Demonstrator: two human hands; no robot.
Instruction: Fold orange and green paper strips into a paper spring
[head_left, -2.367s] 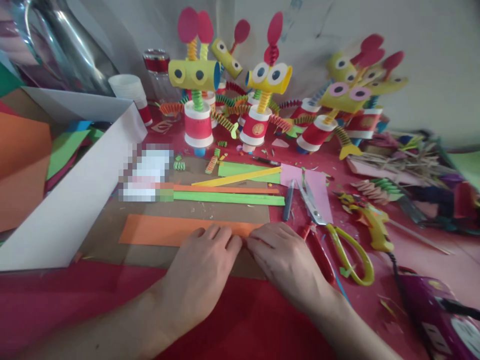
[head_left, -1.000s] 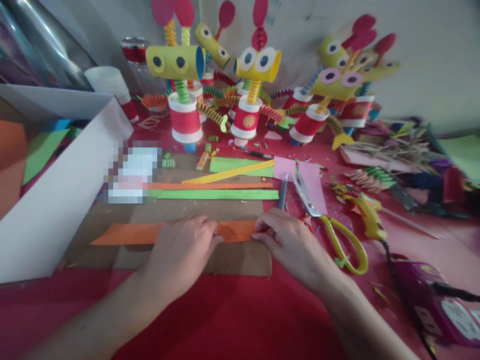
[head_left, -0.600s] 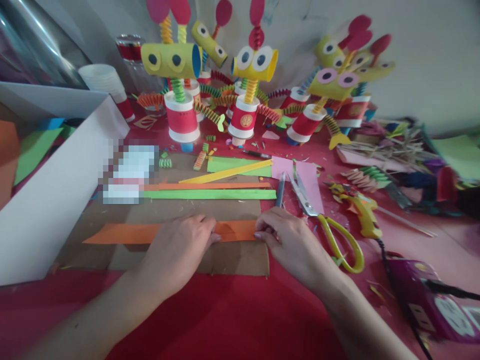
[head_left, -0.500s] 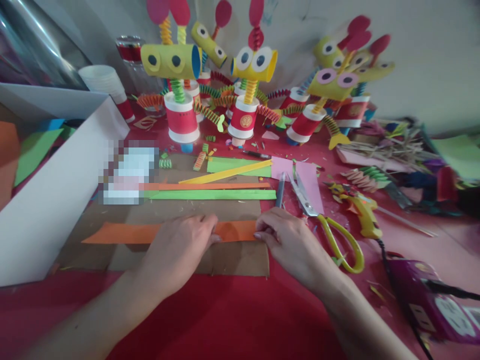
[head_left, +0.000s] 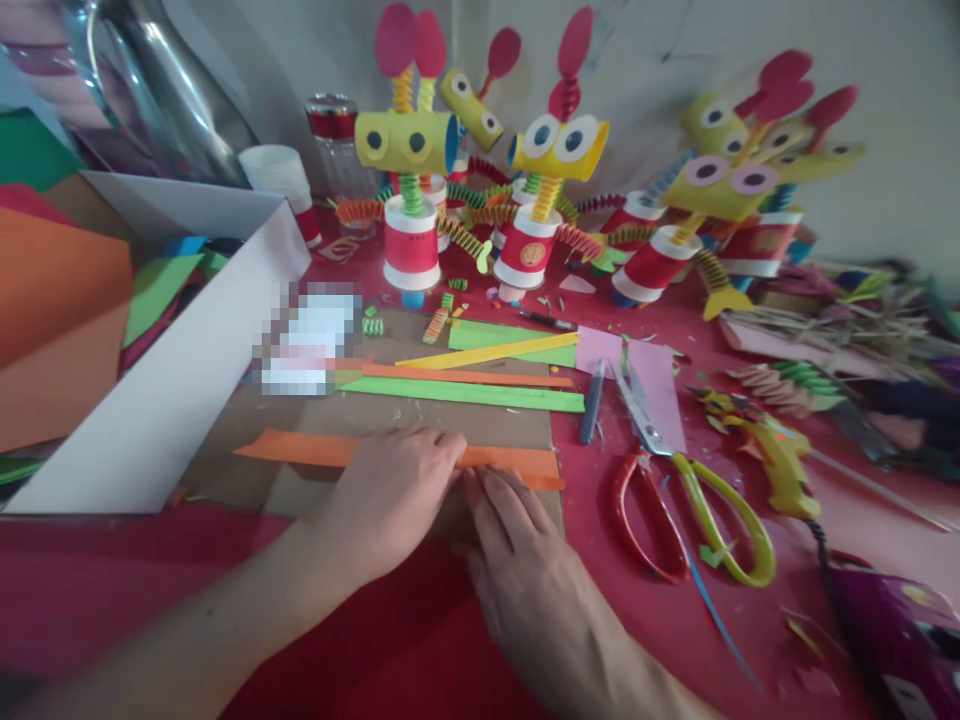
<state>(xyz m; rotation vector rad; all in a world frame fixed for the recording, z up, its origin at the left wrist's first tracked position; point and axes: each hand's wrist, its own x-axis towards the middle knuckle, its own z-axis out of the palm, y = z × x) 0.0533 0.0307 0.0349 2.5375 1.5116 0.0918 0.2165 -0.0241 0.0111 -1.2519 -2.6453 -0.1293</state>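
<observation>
The right hand (head_left: pixel 525 580) touches the near edge of the orange strip (head_left: pixel 517 459) on cardboard (head_left: pixel 337 415); the left hand (head_left: pixel 397 490) lies across the strip's middle. Whether either grip is clamped cannot be told. Far back, a red-and-white cup (head_left: pixel 412 255) bears marks too small to read.

We are seeing cup figures (head_left: pixel 533 245) standing before the wall (head_left: pixel 675 45), with a jug (head_left: pixel 176 100), a jar (head_left: pixel 337 165) and stacked cups (head_left: pixel 277 172) standing to their left. In front of the jug, a white box (head_left: pixel 172 350) is holding coloured paper (head_left: pixel 161 298). Nearer us, a yellow strip (head_left: pixel 487 351) is lying across a green sheet (head_left: pixel 472 335), and a pen (head_left: pixel 547 320) is resting just behind. We are finding scissors (head_left: pixel 652 438) lying open, their blades reaching onto pink paper (head_left: pixel 661 385), with a grey tool (head_left: pixel 592 402) lying just beside. Farther right, a glue gun (head_left: pixel 776 465) is lying near a purple socket block (head_left: pixel 900 620).
</observation>
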